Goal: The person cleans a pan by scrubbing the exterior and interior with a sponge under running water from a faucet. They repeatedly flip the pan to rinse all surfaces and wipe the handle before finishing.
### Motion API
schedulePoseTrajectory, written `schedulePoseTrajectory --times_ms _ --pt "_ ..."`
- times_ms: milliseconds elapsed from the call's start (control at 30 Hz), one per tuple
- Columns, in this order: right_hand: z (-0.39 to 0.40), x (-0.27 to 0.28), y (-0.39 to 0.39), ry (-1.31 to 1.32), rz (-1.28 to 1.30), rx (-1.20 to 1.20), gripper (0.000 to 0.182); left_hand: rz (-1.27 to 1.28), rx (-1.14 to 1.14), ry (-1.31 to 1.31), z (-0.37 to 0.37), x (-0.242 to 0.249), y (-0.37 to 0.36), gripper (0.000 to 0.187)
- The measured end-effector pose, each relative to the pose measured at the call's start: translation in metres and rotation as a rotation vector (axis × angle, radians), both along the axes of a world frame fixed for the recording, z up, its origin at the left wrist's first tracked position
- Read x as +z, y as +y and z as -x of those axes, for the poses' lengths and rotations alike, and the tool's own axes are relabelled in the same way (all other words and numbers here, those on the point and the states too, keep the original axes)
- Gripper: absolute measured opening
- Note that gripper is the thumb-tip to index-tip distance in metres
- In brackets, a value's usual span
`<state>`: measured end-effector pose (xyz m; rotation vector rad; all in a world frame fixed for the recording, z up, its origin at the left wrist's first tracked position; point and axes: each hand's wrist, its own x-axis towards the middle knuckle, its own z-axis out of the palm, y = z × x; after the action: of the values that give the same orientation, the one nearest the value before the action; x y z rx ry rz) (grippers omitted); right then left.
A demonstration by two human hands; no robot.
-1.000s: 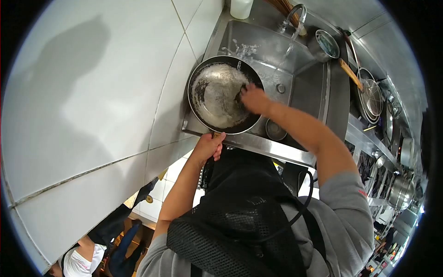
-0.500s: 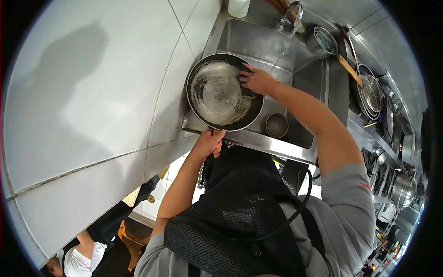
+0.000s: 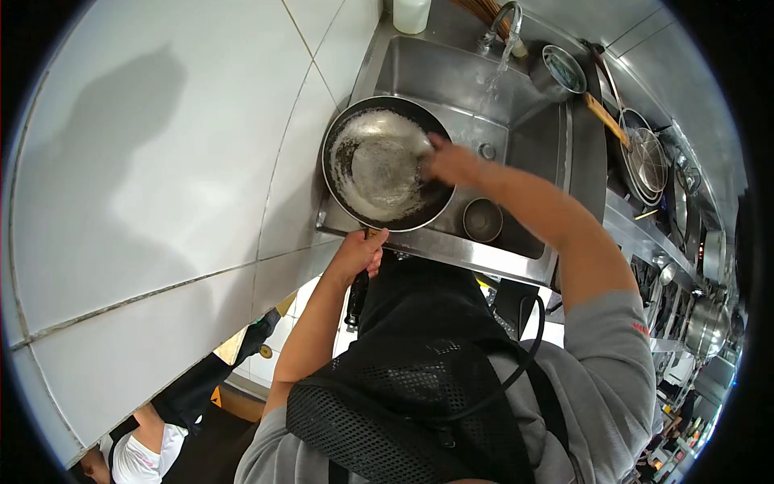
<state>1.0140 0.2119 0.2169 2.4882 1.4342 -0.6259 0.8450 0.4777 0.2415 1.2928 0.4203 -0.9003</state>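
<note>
My left hand is wrapped round the black handle of a frying pan, which is tilted over the left side of a steel sink. Pale suds or residue cover much of the pan's dark inside. At the pan's right inner edge is my right hand, smeared by motion, its fingers too blurred to read. A small round bowl sits in the sink near the front edge. Water runs from the faucet at the back.
A pot with a wooden handle stands at the sink's right rear. Strainers and pans line the right side. White tiled wall bounds the left. Another person is at the lower left. A white container stands behind the sink.
My right hand has moved slightly down along the pan's right side and is now blurred. The pan and my left hand have shifted slightly left in view. The sink drain now shows.
</note>
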Motion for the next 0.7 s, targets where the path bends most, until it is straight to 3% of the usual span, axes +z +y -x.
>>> schedulePoseTrajectory --times_ms 33,100,133,200,267,333,367,433,467,533,600,667,700 --pt "-0.010 -0.007 -0.009 0.005 -0.002 -0.002 0.038 -0.002 -0.002 0.005 0.001 0.002 -0.001 0.051" --pt "-0.024 -0.018 -0.022 -0.479 -0.341 0.196 0.028 0.031 0.009 -0.017 0.001 0.005 -0.001 0.052" --pt "-0.009 -0.010 -0.009 -0.475 -0.340 0.197 0.028 0.032 0.011 -0.013 0.002 0.003 0.001 0.052" --pt "0.040 0.005 0.031 -0.074 0.048 -0.381 0.026 0.025 -0.004 0.018 -0.001 -0.002 0.005 0.041" --pt "0.074 0.011 0.057 0.215 -0.035 -0.489 0.031 0.037 0.005 0.021 -0.002 0.005 0.001 0.041" --pt "0.090 0.032 0.078 0.594 -0.322 -0.657 0.044 0.048 0.007 0.020 -0.004 0.010 -0.004 0.041" --pt "0.091 0.030 0.083 0.593 -0.320 -0.657 0.044 -0.010 0.023 0.012 -0.003 0.011 -0.007 0.046" --pt "0.092 0.014 0.088 0.833 -0.688 -0.631 0.053 -0.072 0.037 0.007 -0.005 0.009 -0.011 0.051" --pt "0.088 0.003 0.080 0.840 -0.694 -0.634 0.053 -0.066 0.015 0.010 -0.004 0.008 -0.009 0.050" --pt "0.060 -0.018 0.047 0.718 -0.437 -0.214 0.058 -0.068 -0.008 0.007 -0.003 0.005 -0.001 0.050" --pt "0.032 0.029 0.021 0.474 -0.062 -0.207 0.054 0.010 -0.041 0.024 -0.001 0.000 0.004 0.049" --pt "-0.024 -0.026 -0.007 0.056 -0.069 0.070 0.042 0.011 -0.035 0.030 0.000 0.005 0.003 0.049" --pt "-0.044 -0.017 -0.012 -0.236 -0.282 0.213 0.031 0.014 -0.034 0.032 -0.001 0.007 0.003 0.050"
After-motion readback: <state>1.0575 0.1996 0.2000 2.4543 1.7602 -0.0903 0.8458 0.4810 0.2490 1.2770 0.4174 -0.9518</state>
